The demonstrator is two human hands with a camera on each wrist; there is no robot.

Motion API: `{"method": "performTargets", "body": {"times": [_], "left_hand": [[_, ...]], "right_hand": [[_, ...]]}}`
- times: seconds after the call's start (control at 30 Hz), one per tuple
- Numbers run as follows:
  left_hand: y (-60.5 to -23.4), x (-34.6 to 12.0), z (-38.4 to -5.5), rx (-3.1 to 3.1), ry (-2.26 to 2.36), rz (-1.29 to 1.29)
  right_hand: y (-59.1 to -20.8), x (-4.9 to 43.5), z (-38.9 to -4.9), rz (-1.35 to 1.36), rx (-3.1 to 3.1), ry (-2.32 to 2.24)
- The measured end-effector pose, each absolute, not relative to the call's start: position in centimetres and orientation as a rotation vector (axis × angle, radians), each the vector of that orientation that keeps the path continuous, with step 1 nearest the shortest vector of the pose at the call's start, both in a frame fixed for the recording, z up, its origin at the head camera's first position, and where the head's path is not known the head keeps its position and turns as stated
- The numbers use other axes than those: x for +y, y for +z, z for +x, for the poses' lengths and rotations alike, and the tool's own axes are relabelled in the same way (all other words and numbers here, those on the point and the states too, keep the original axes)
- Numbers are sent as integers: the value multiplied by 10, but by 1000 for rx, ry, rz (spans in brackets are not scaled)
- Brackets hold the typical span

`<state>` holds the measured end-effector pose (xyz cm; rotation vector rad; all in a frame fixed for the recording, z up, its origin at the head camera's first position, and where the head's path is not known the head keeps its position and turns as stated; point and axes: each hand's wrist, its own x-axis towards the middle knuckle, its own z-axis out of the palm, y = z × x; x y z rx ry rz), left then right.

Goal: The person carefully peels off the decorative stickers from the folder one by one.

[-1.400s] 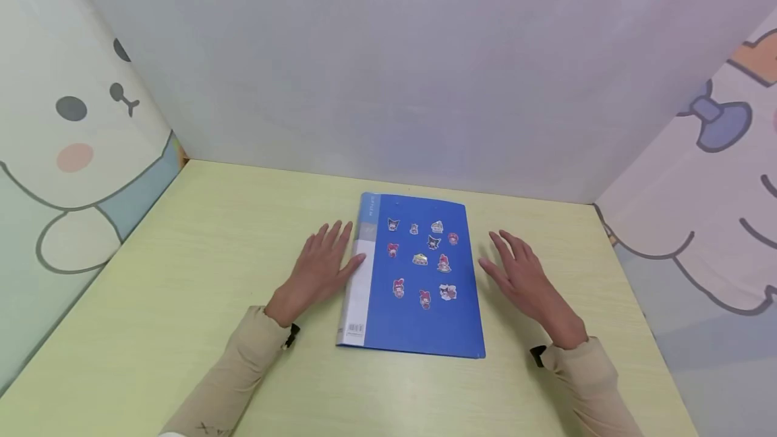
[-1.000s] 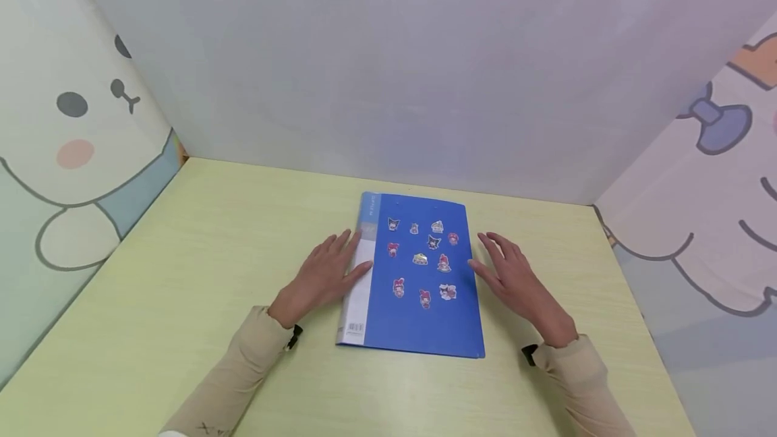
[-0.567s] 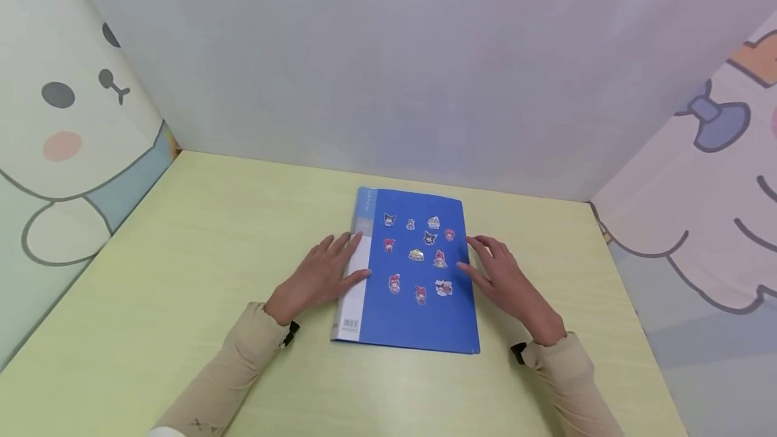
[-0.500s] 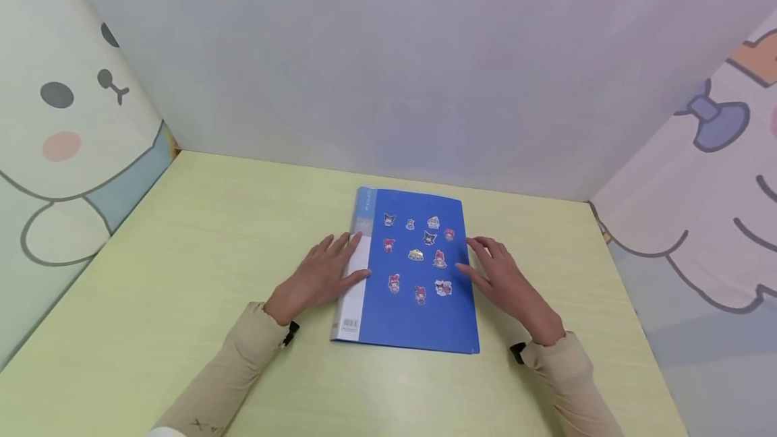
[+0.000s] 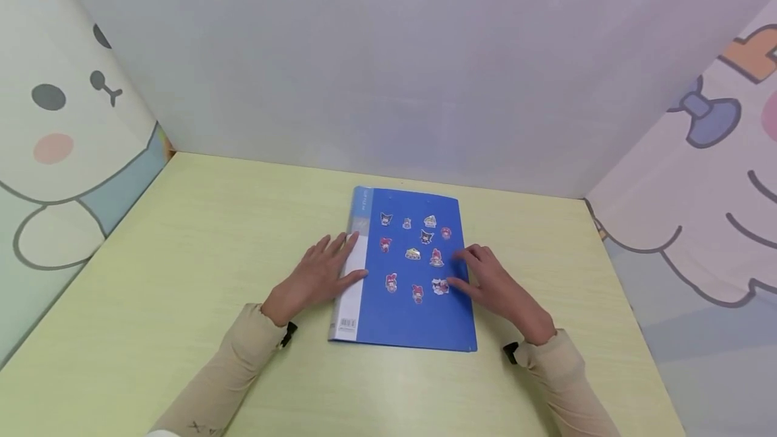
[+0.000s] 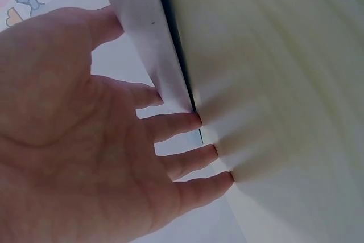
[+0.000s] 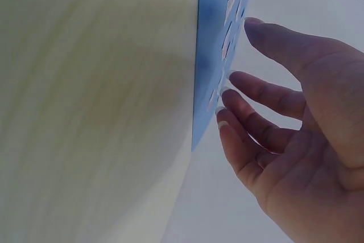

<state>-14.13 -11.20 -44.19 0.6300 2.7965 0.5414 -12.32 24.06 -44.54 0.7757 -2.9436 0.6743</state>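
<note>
A blue file folder (image 5: 413, 324) with a pale spine strip lies closed on the table, its cover dotted with several small cartoon stickers. My left hand (image 5: 314, 276) spreads along the spine side, its thumb on the strip. In the left wrist view its fingertips touch the table and the lower edge of the spine (image 6: 151, 38). My right hand (image 5: 499, 290) reaches over the folder's right edge, fingers loosely bent, thumb tip at a black-and-white sticker (image 5: 438, 286). In the right wrist view, the right hand (image 7: 313, 123) is close over the cover and holds nothing.
The pale yellow table (image 5: 231, 214) meets a plain grey wall (image 5: 388, 86) behind the folder. Side panels with large cartoon figures stand to the left (image 5: 54, 221) and right (image 5: 680, 221).
My right hand has moved left from beside the folder to over its right edge. My left thumb has come onto the spine strip. The view has shifted slightly.
</note>
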Motion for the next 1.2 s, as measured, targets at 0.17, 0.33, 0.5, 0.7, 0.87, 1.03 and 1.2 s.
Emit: {"method": "performTargets", "body": {"times": [0.17,0.33,0.5,0.7,0.87,1.03,1.2], "left_hand": [[-441,-112,-141,2798,541,627],[-440,-112,-140,2803,538,635],[-440,-111,-140,2805,539,634],[-441,-112,-140,2800,532,630],[-440,-112,-140,2794,529,620],[-441,-112,-141,2803,530,621],[-444,-112,-141,2802,540,625]], "right_hand": [[-444,237,-121,779,-2973,688],[-445,235,-120,795,-2981,701],[-447,235,-121,848,-2986,752],[-448,234,-122,912,-3009,851],[-449,232,-121,1009,-2979,917],[-450,232,-121,1047,-2968,968],[-448,233,-122,1045,-2968,965]]}}
